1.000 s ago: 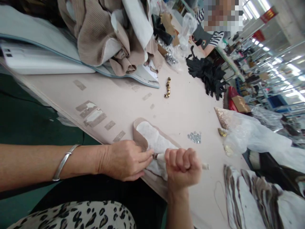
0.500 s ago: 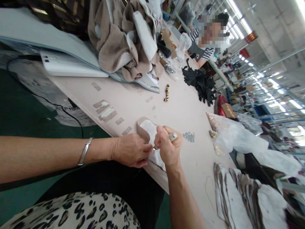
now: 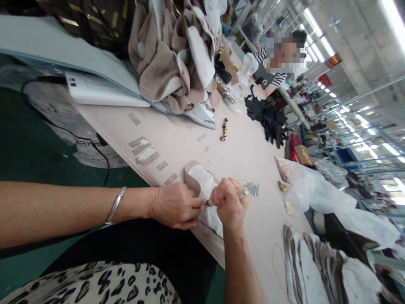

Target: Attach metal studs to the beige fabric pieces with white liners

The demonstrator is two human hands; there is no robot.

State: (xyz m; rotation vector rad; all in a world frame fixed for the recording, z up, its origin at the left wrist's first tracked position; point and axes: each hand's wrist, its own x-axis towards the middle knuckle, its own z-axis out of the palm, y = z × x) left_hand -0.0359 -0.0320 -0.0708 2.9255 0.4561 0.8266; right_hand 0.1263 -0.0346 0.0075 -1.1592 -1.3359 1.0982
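Note:
A beige fabric piece with a white fleecy lining point(image 3: 200, 182) lies at the near edge of the pale table point(image 3: 247, 147). My left hand point(image 3: 175, 206), with a silver bangle on the wrist, pinches and presses the piece down. My right hand point(image 3: 228, 203) is closed in a fist round a small tool with a light handle point(image 3: 243, 193), its tip meeting the lining beside my left fingers. A small heap of silver studs point(image 3: 252, 188) lies just right of the tool.
A heap of beige and white fabric point(image 3: 177, 50) sits at the back on a grey board. Gold beads point(image 3: 224, 129), black pieces point(image 3: 268, 118), plastic bags point(image 3: 313, 185) and striped furry pieces point(image 3: 319, 266) lie around. Another person sits at the far end.
My right fist, first held high over the piece with the tool lying sideways, came down and turned so the tool's tip meets the lining. My left hand kept its hold.

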